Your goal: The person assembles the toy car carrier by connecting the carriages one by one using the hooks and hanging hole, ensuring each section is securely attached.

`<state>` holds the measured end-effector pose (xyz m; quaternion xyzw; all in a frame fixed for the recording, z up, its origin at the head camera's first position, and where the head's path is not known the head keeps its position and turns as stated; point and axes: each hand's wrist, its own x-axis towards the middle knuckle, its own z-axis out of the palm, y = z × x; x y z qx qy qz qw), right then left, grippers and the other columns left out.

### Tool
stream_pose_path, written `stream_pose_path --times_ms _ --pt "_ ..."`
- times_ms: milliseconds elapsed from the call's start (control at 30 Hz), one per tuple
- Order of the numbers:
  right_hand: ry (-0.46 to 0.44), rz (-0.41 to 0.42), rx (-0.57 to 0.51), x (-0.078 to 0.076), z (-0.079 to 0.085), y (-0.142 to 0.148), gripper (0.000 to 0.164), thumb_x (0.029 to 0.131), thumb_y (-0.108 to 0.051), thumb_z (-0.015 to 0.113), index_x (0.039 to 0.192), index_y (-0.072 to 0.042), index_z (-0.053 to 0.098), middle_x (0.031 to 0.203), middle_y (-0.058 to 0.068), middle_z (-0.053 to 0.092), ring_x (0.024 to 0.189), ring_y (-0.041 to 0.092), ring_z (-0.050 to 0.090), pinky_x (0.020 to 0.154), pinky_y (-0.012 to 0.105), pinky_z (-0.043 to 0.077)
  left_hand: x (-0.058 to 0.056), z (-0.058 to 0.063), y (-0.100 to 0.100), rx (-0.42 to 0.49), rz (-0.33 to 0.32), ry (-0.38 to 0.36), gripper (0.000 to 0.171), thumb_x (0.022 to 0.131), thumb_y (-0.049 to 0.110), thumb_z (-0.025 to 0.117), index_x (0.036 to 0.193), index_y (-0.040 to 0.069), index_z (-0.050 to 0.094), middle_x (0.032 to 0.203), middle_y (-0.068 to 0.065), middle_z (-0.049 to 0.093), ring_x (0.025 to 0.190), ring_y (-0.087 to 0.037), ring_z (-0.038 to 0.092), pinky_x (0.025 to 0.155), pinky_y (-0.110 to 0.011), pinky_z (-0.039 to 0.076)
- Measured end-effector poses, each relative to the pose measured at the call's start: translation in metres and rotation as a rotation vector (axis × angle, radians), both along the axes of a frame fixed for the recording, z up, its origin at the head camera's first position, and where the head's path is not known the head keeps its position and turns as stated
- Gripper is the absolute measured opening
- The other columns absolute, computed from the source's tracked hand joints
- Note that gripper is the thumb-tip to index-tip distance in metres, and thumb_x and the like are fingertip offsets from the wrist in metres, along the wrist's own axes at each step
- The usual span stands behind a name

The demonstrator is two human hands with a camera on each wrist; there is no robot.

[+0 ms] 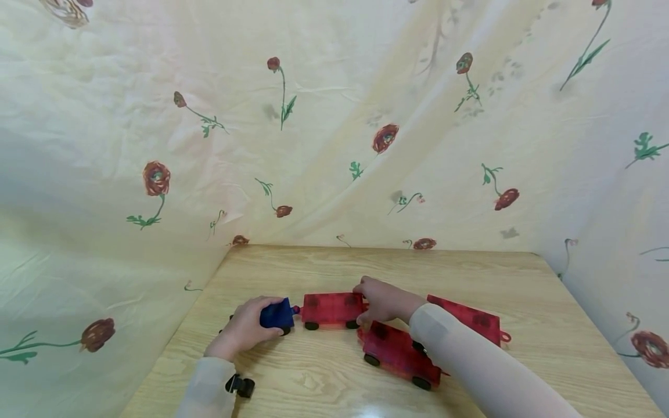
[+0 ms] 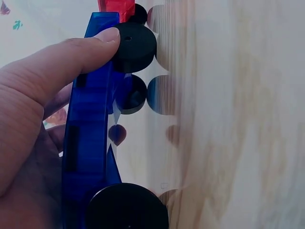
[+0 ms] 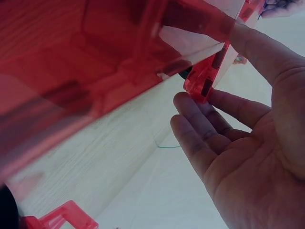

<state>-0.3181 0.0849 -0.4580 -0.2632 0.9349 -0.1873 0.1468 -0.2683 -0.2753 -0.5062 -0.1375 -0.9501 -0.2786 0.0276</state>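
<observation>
My left hand [image 1: 243,330] holds a blue toy train car [image 1: 278,315] with black wheels, its thumb beside a wheel [image 2: 136,47] in the left wrist view. Right of the blue car, a red see-through toy train car [image 1: 331,309] stands on its wheels. Their ends meet at a small red coupling [image 1: 296,310]; whether it is hooked cannot be told. My right hand [image 1: 385,301] pinches the far right end of that red car between thumb and fingers. In the right wrist view, this car's end [image 3: 205,81] lies between the fingers.
A second red train car [image 1: 399,354] stands at an angle just below my right hand. Partly behind my right forearm is a third red car [image 1: 470,319] with a loop at its end. Floral cloth [image 1: 334,145] hangs behind the wooden table [image 1: 292,377].
</observation>
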Motion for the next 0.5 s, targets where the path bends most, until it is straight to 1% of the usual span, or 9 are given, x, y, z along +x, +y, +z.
stream_pose_path --times_ms 100,233,333,500 --pt "-0.004 0.006 -0.002 -0.0005 0.0002 -0.0002 0.073 0.084 -0.03 0.092 0.144 -0.002 0.06 0.122 0.004 0.057 0.102 0.017 0.058 0.093 0.039 0.054 0.0004 0.0023 -0.0017 0.01 0.007 -0.033 0.072 0.081 0.029 0.094 0.146 0.024 0.063 0.147 -0.007 0.06 0.135 -0.038 0.054 0.107 -0.062 0.045" --pt "-0.016 0.02 -0.004 -0.0016 0.0002 -0.0012 0.072 0.083 -0.031 0.092 0.143 -0.004 0.061 0.121 0.003 0.057 0.102 0.017 0.058 0.094 0.04 0.054 0.0016 0.0053 -0.0049 0.023 0.055 -0.091 0.075 0.078 0.029 0.096 0.145 0.03 0.062 0.149 -0.006 0.058 0.135 -0.038 0.054 0.107 -0.063 0.045" --pt "-0.022 0.024 -0.01 -0.0017 -0.0005 -0.0022 0.072 0.083 -0.032 0.092 0.142 -0.004 0.062 0.121 0.003 0.058 0.101 0.017 0.058 0.095 0.041 0.054 0.0026 0.0072 -0.0069 0.018 0.074 -0.107 0.076 0.076 0.029 0.097 0.144 0.033 0.062 0.148 -0.007 0.059 0.134 -0.038 0.055 0.105 -0.063 0.046" --pt "-0.013 0.031 -0.016 0.0014 -0.0028 -0.0028 0.074 0.084 -0.033 0.091 0.144 -0.004 0.06 0.124 0.005 0.057 0.101 0.017 0.059 0.094 0.039 0.054 0.004 0.0091 -0.0088 0.003 0.067 -0.119 0.077 0.076 0.031 0.097 0.144 0.031 0.062 0.147 -0.007 0.059 0.132 -0.038 0.056 0.104 -0.063 0.047"
